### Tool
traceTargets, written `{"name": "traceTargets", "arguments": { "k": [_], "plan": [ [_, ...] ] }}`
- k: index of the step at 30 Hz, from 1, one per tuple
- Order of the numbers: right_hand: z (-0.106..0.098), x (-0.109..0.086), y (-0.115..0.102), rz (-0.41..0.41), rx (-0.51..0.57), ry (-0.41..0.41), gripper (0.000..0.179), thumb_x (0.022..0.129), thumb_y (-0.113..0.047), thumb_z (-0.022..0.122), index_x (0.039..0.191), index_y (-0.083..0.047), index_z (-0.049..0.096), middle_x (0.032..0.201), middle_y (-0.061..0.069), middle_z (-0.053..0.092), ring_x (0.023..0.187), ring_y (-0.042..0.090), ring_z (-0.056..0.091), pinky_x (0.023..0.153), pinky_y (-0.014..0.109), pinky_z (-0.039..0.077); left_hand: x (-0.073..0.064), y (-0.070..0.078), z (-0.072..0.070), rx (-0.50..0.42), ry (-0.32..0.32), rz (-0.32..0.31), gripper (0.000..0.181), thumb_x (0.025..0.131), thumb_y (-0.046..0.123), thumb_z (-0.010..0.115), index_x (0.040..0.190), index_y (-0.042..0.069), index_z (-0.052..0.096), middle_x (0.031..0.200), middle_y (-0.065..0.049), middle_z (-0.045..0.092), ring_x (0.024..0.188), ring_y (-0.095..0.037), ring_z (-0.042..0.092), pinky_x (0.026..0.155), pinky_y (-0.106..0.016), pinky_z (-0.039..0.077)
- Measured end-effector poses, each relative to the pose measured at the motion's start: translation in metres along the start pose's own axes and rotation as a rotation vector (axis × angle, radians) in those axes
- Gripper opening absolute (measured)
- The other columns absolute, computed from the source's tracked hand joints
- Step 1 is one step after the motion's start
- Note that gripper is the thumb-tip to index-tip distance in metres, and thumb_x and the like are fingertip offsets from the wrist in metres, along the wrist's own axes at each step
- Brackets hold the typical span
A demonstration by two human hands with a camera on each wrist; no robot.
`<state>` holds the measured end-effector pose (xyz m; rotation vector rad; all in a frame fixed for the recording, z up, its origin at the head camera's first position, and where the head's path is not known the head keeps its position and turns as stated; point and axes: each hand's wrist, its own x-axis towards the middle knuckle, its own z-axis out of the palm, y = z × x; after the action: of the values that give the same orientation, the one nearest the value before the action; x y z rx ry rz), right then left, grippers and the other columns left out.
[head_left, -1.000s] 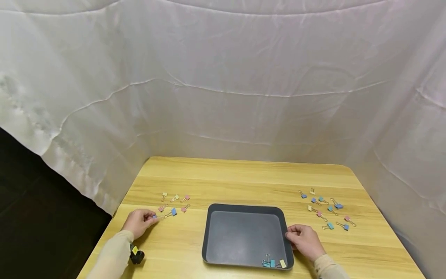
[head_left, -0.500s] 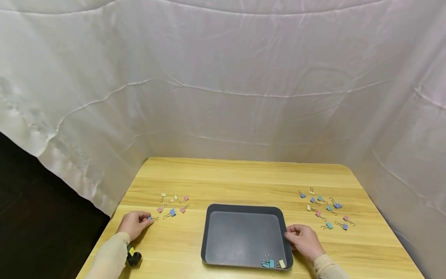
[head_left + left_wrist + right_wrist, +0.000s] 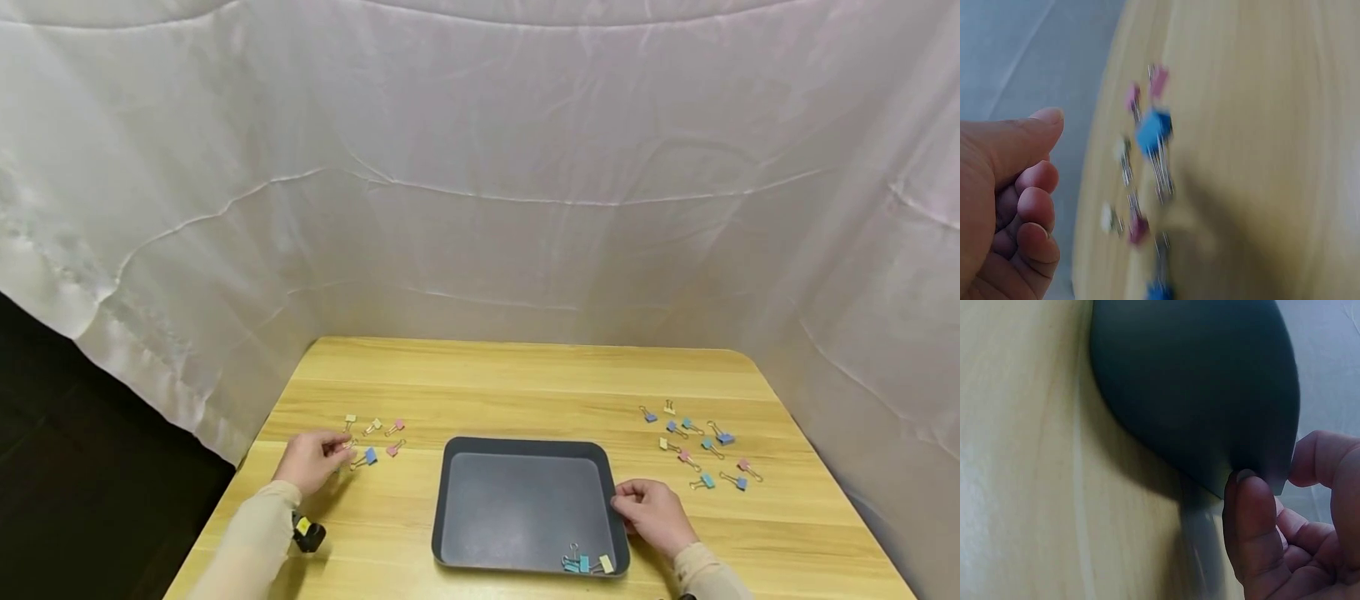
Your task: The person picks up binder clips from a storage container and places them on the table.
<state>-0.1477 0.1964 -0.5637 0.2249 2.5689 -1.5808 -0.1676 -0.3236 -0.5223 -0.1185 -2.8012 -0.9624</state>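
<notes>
My left hand [image 3: 303, 461] hovers over a group of small binder clips at the table's left, fingers loosely curled. The left wrist view shows nothing between its thumb and fingers. A blue binder clip [image 3: 1155, 131] lies close by, among pink and pale yellow ones, and a second blue clip [image 3: 1160, 291] lies at that view's lower edge. My right hand [image 3: 656, 517] pinches the right rim of a dark grey tray [image 3: 525, 447], thumb on one side and a finger on the other. Teal clips [image 3: 583, 564] and a yellow clip [image 3: 606, 564] sit in the tray's near right corner.
Several mixed-colour binder clips, including a teal one [image 3: 705, 482], lie scattered on the wooden table [image 3: 495, 375] to the right of the tray. A pale curtain [image 3: 525, 250] hangs behind the table and along its sides.
My left hand drew a blue binder clip slightly left, let go of it, then rose and shifted right over the other clips. The right hand stayed on the tray's rim.
</notes>
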Motion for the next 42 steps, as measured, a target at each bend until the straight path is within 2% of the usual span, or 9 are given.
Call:
{"name": "traceTargets", "arguments": {
  "k": [6, 10, 14, 20, 26, 32, 42],
  "plan": [
    [0.001, 0.001, -0.002, 0.003, 0.013, -0.005, 0.017, 0.077, -0.002, 0.066, 0.093, 0.006, 0.068, 0.074, 0.007, 0.066, 0.060, 0.019, 0.060, 0.053, 0.031, 0.054, 0.015, 0.034, 0.022, -0.045, -0.012, 0.125, 0.025, 0.076, 0.007, 0.081, 0.099, -0.001, 0.074, 0.072, 0.007, 0.061, 0.062, -0.007, 0.052, 0.055, -0.022, 0.047],
    [0.001, 0.001, -0.002, 0.006, 0.006, 0.001, 0.017, 0.078, -0.002, 0.067, 0.093, 0.006, 0.068, 0.074, 0.007, 0.066, 0.061, 0.018, 0.061, 0.053, 0.030, 0.054, 0.023, 0.061, 0.040, -0.067, -0.032, 0.236, 0.023, 0.075, 0.008, 0.082, 0.095, 0.002, 0.075, 0.072, 0.009, 0.060, 0.062, -0.003, 0.052, 0.056, -0.021, 0.048],
    [0.002, 0.001, -0.002, 0.011, -0.010, 0.006, 0.017, 0.078, -0.003, 0.067, 0.093, 0.005, 0.068, 0.074, 0.007, 0.066, 0.061, 0.018, 0.061, 0.053, 0.031, 0.054, 0.028, 0.089, 0.060, -0.097, -0.090, 0.326, 0.022, 0.075, 0.010, 0.082, 0.095, 0.003, 0.074, 0.072, 0.009, 0.059, 0.063, -0.003, 0.051, 0.057, -0.021, 0.048],
    [0.002, 0.000, -0.001, 0.013, -0.021, 0.013, 0.017, 0.078, -0.003, 0.067, 0.093, 0.005, 0.069, 0.074, 0.006, 0.066, 0.062, 0.018, 0.062, 0.053, 0.030, 0.054, 0.036, 0.126, 0.089, -0.104, -0.213, 0.385, 0.024, 0.079, 0.016, 0.080, 0.100, 0.005, 0.074, 0.075, 0.010, 0.059, 0.066, -0.002, 0.052, 0.058, -0.020, 0.047],
    [0.001, 0.000, 0.000, 0.008, -0.013, 0.007, 0.017, 0.078, -0.003, 0.067, 0.093, 0.005, 0.068, 0.075, 0.006, 0.066, 0.062, 0.018, 0.062, 0.054, 0.030, 0.054, 0.042, 0.157, 0.119, -0.095, -0.307, 0.456, 0.028, 0.081, 0.020, 0.079, 0.105, 0.006, 0.074, 0.078, 0.010, 0.061, 0.067, 0.002, 0.054, 0.061, -0.015, 0.047],
    [-0.001, 0.000, 0.002, 0.016, -0.017, 0.012, 0.018, 0.078, -0.003, 0.068, 0.095, 0.005, 0.068, 0.075, 0.006, 0.067, 0.062, 0.018, 0.062, 0.054, 0.031, 0.054, 0.042, 0.184, 0.150, -0.056, -0.395, 0.528, 0.028, 0.081, 0.023, 0.079, 0.104, 0.007, 0.075, 0.077, 0.013, 0.060, 0.065, 0.005, 0.052, 0.060, -0.010, 0.044],
    [0.001, 0.001, 0.001, 0.017, -0.006, 0.000, 0.017, 0.078, -0.003, 0.068, 0.093, 0.005, 0.068, 0.074, 0.007, 0.067, 0.061, 0.018, 0.062, 0.054, 0.031, 0.054, 0.035, 0.222, 0.193, 0.076, -0.536, 0.710, 0.028, 0.080, 0.029, 0.080, 0.101, 0.012, 0.076, 0.074, 0.015, 0.058, 0.063, 0.010, 0.047, 0.062, -0.005, 0.040]
  ]
}}
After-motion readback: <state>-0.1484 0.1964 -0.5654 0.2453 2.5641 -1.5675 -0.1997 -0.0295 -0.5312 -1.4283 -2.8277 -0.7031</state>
